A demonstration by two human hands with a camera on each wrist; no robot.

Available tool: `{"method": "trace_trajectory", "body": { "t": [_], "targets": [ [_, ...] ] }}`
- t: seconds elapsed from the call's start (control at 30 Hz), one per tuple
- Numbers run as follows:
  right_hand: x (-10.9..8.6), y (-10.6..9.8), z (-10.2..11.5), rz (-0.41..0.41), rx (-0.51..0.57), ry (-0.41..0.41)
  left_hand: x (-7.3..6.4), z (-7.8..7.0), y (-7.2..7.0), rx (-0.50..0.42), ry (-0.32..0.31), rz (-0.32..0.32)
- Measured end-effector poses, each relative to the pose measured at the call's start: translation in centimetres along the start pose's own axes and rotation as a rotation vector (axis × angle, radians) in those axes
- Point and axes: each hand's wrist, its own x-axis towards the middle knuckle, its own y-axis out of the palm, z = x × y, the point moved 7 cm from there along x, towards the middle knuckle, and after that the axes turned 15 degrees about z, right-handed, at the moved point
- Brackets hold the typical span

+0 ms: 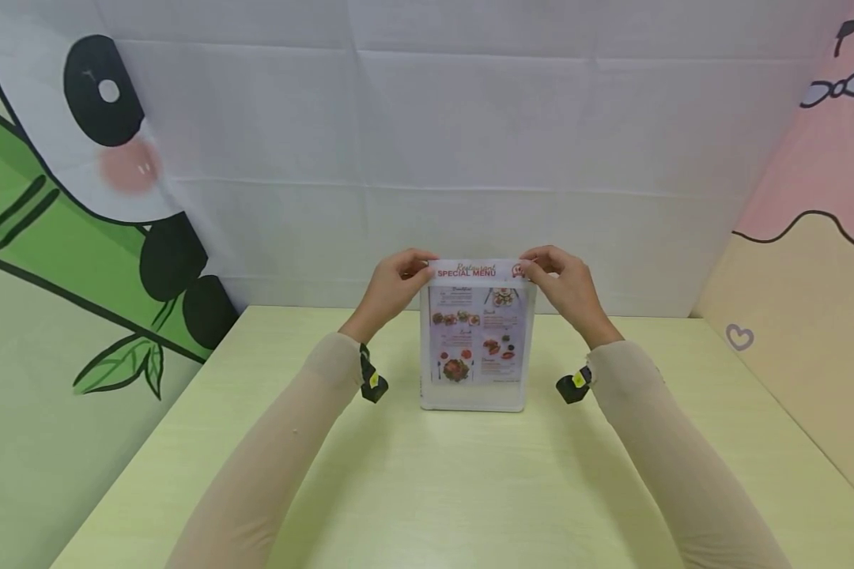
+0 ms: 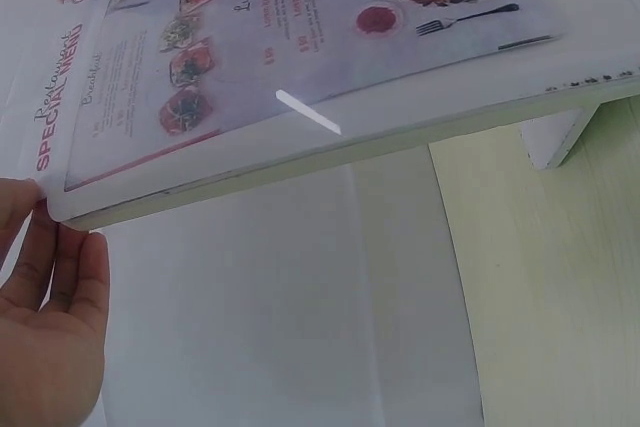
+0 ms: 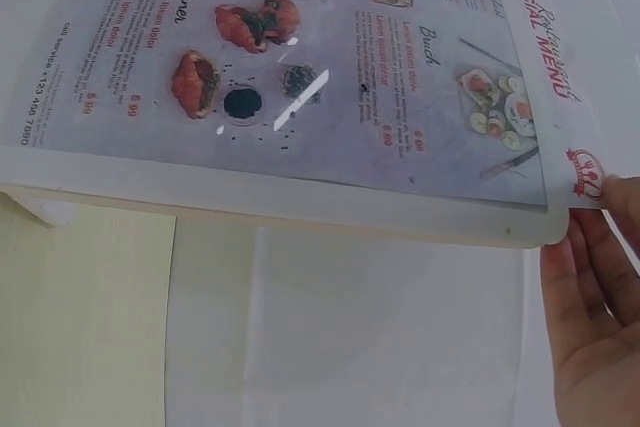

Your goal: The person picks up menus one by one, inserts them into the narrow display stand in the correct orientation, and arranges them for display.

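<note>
A white sign holder point(image 1: 473, 399) stands upright on the table, with a printed restaurant menu sheet point(image 1: 475, 336) inside it. The sheet's top strip, reading "SPECIAL MENU", sticks out above the holder's upper edge. My left hand point(image 1: 393, 286) pinches the sheet's top left corner between thumb and fingers. At the opposite top corner, beside the red logo, my right hand point(image 1: 568, 291) pinches the sheet the same way. In the right wrist view the right thumb point(image 3: 622, 202) lies on the paper's front and the fingers are behind it. Fingers of the left hand point(image 2: 60, 297) sit right at the holder's corner.
The pale wooden table point(image 1: 427, 490) extends around the holder. Behind it hangs a creased white sheet point(image 1: 455, 142). Painted walls flank both sides, a panda point(image 1: 103, 91) at left. A support foot point(image 2: 555, 137) juts from the holder's back.
</note>
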Motion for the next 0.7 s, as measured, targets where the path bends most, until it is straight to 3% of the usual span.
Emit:
{"method": "trace_trajectory", "body": {
  "t": [0.7],
  "targets": [
    [-0.03,-0.16,-0.56,0.062,-0.048,0.064,0.04,-0.34,0.16,0.057,0.025,-0.036]
  ]
}}
